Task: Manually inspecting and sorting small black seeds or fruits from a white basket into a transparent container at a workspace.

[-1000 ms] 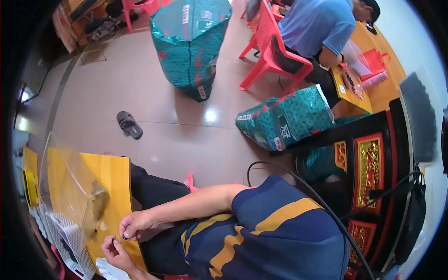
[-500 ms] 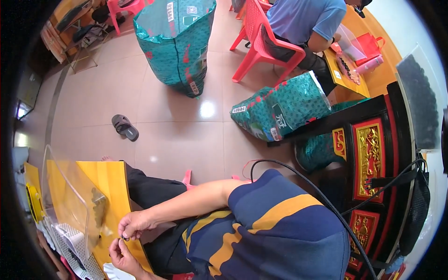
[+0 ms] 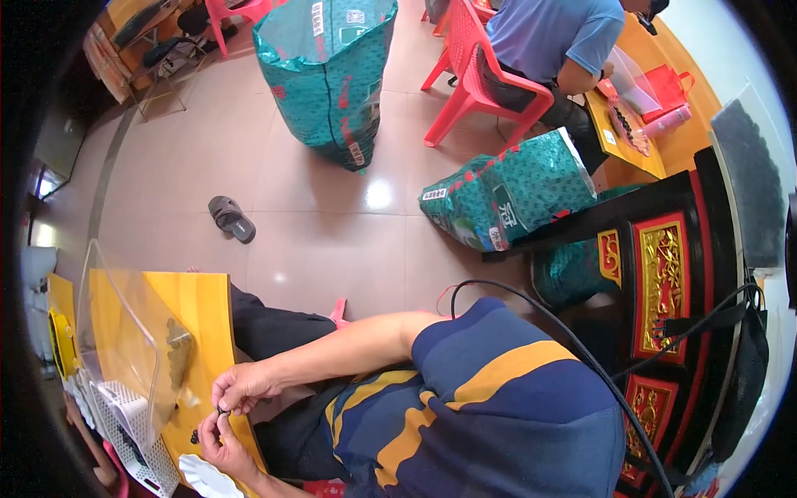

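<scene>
My right hand (image 3: 245, 386) is closed in a pinch at the near edge of the yellow table (image 3: 207, 319). Its fingertips meet those of my left hand (image 3: 226, 448), closed just below it. Between them is a small dark ring-like piece (image 3: 222, 411), too small to make out fully. Several black beads (image 3: 195, 436) lie on the table beside my left hand. A white scalloped dish (image 3: 207, 476) sits at the lower edge, partly behind my left wrist. Farther up the table, a greyish-brown heap (image 3: 178, 353) shows behind a clear plastic sheet (image 3: 124, 332).
A white perforated basket (image 3: 137, 452) stands at the table's left. A grey slipper (image 3: 231, 219) lies on the tiled floor. Two large green bags (image 3: 328, 91) stand and lean beyond. Another person (image 3: 552, 41) sits on a red chair (image 3: 486, 91). A black cable (image 3: 564, 336) runs past my shoulder.
The whole view has shifted slightly, moving things right and up. Both hands stay together at the small dark piece. The black beads and more of the white dish now show beside my left hand.
</scene>
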`<state>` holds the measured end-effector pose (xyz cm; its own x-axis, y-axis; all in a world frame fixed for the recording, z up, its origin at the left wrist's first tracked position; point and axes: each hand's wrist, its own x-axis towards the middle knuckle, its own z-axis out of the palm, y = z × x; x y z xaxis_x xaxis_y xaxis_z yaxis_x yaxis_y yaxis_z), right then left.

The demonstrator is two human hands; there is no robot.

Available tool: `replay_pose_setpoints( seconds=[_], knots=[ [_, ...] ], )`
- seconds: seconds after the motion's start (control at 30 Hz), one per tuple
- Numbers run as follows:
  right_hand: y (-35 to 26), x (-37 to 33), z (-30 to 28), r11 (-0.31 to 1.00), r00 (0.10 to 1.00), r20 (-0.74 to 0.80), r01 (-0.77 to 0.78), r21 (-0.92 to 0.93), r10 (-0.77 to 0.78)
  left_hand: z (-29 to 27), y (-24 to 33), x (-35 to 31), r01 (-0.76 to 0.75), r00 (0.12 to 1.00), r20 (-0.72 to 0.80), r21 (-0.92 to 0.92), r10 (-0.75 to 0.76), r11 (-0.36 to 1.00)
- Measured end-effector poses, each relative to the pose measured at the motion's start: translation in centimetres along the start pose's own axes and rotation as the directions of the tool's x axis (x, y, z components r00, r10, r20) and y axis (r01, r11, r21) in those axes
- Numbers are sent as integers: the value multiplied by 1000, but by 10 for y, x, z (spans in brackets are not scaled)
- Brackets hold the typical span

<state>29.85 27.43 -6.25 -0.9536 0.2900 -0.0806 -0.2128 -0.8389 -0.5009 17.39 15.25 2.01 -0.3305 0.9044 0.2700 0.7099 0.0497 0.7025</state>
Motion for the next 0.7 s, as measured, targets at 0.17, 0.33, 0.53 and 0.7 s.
replay_pose_setpoints(
  seconds=[0.17,0.33,0.53,0.7],
  knots=[
    [13,0,16,998,999,25,-28,52,27,-12,7,-14,22,998,-57,82,-17,996],
    [9,-14,-14,998,998,63,-31,63,27,15,18,-5,-36,988,-150,-19,32,999],
    [-13,-28,13,995,995,33,-98,-8,98,7,25,-16,90,978,-157,-268,-135,959],
    [-14,-23,15,995,994,58,-99,32,97,0,28,-9,46,985,-157,-196,-78,980]
  ],
)
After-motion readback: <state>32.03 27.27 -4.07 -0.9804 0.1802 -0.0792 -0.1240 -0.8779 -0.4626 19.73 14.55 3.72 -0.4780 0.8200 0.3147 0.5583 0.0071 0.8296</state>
